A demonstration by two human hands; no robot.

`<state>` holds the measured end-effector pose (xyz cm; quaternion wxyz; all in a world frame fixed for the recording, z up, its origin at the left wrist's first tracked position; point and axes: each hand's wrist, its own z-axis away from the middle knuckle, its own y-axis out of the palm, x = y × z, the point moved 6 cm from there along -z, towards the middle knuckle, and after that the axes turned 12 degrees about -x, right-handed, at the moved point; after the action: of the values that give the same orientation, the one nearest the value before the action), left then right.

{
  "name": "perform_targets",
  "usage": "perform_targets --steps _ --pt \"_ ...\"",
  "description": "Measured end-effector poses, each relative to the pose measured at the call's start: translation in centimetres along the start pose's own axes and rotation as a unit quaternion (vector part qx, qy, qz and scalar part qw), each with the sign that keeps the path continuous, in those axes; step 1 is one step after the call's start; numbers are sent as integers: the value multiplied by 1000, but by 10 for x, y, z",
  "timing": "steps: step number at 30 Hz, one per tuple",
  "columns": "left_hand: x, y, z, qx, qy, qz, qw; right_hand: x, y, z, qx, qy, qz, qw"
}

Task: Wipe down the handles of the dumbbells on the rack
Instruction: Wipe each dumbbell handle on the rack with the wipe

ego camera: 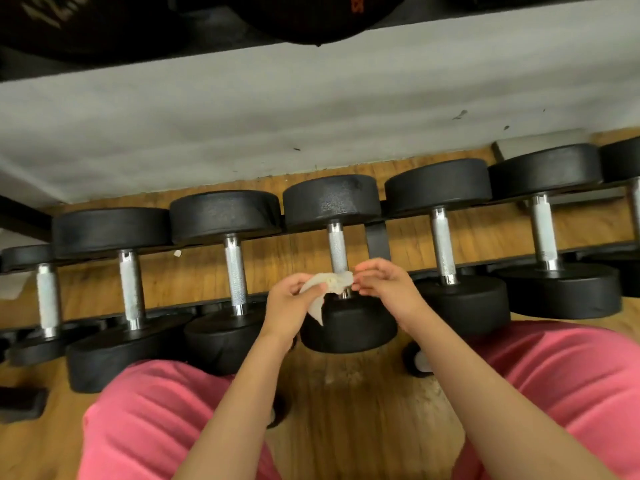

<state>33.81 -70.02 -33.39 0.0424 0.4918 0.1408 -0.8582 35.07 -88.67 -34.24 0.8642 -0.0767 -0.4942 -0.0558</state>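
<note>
Dumbbell handle [337, 249] partly behind cloth [323, 287], rack bracket [377, 241] just beside

The lower end of the middle handle [337, 249] was covered by the cloth [327, 284], which was pinched between the left grip [289, 303] and the right grip [384, 285]. The rightmost dumbbell [623, 161] was cut off by the right edge, and the leftmost dumbbell [46, 299] was partly cut off by the left edge. The dark objects [311, 19] on the upper shelf were cropped by the top edge, and the lettering [55, 12] on them was too blurred to be read. The pink-clad legs [156, 427] were cut off at the bottom edge.
</note>
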Motion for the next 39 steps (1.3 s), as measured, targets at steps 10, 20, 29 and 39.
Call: perform_targets --steps 10,20,29,39 --pt "8 15 -40 -36 88 -259 961 -17 16 15 -281 -108 303 904" --pt "30 32 -53 115 -25 -192 974 -13 14 19 -292 -102 296 904" --pt "33 51 -65 113 -14 -261 959 -15 14 17 -291 -84 294 907" --pt "31 61 -71 219 -50 -271 936 -19 14 14 -289 -78 291 909"
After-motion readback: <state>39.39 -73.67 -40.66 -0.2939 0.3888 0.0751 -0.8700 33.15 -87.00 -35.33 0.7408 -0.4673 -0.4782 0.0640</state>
